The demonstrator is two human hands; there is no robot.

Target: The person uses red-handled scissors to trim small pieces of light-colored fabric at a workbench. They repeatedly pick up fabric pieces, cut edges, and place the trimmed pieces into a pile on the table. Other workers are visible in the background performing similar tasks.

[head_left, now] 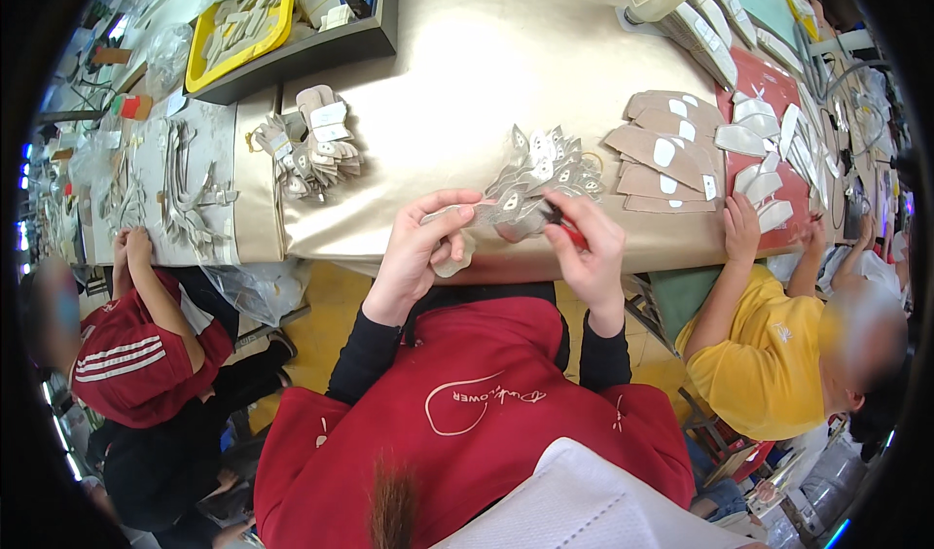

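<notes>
My left hand [420, 243] is closed, thumb against fingers, on a pale beige cut piece [454, 258] that hangs below the fingertips near the table's front edge. My right hand [595, 257] grips a small red-handled tool [575, 235] with a dark front part; its tip is too small to make out. The tool's tip meets a silvery-grey piece [514, 209] lying between the two hands. Just beyond, a loose pile of similar silvery pieces [551, 160] with small holes lies on the table.
Bundled beige pieces [309, 150] lie left on the gold-covered table [438, 92]. A dark box [341, 56] with a yellow tray [199, 63] stands far left. Brown pieces [671, 155] lie right, beside a red board [790, 179]. Co-workers in red [136, 354] and yellow [754, 359] flank me.
</notes>
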